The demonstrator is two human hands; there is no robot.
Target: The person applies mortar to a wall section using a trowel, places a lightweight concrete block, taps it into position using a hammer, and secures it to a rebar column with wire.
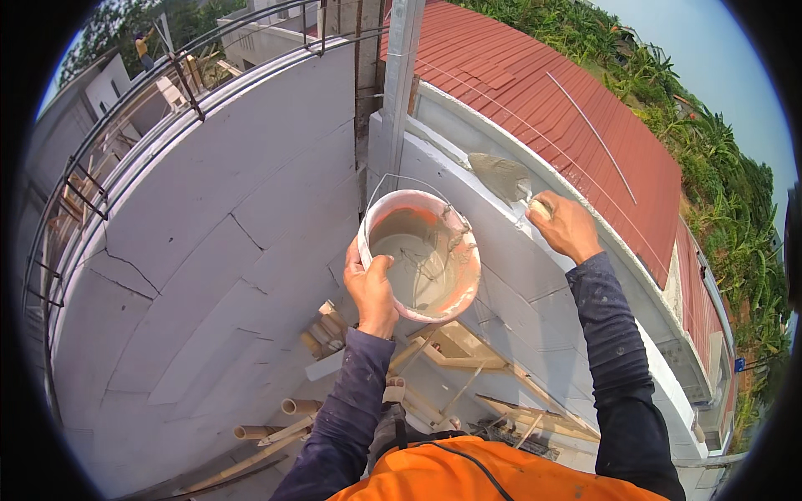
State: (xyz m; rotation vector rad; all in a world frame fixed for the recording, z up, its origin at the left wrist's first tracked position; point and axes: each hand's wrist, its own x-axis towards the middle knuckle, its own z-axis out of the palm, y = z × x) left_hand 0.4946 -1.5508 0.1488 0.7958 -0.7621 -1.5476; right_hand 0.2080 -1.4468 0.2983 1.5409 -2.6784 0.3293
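While the person stands high against a white block wall (209,234), the left hand (372,288) is closed on the near rim of a pink bucket (420,255), thumb over the edge, holding it up in front of the chest. The bucket is roughly upright, tilted slightly toward the camera, and carries a shallow layer of grey mortar with smears up its inner wall; its wire handle stands raised behind it. The right hand (566,224) is closed around the handle of a trowel (501,175), whose blade is loaded with grey mortar and rests on the top edge of the wall, to the right of the bucket and apart from it. Both forearms are in dark long sleeves; an orange garment (468,472) shows at the lower edge. Below the bucket lie timber offcuts and pipe pieces (451,367). A red roof (568,100) runs beyond the wall.
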